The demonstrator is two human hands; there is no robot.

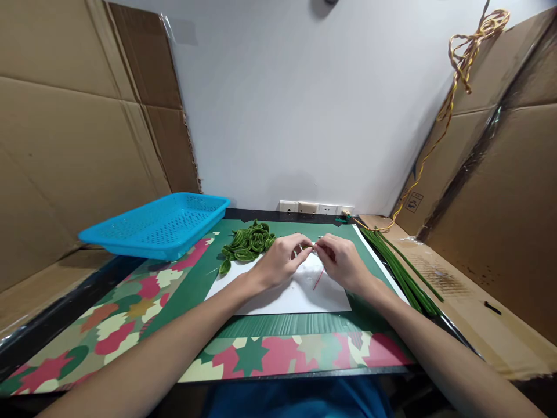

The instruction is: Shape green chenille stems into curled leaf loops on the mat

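Observation:
My left hand point(282, 259) and my right hand point(342, 261) meet over a white sheet of paper point(290, 295) on the green mat. Both have their fingers pinched together around a small thin piece between them that is too small to name. A thin red line point(318, 279) shows on the paper just below my right hand. A pile of coiled green leaf shapes point(248, 242) lies just left of my left hand, apart from it.
A blue perforated plastic tray point(157, 226) sits at the back left. A bundle of long green stems point(401, 268) lies along the right side of the mat. Cardboard walls stand left and right. A power strip point(315, 207) and a yellow cord point(461, 64) are at the back.

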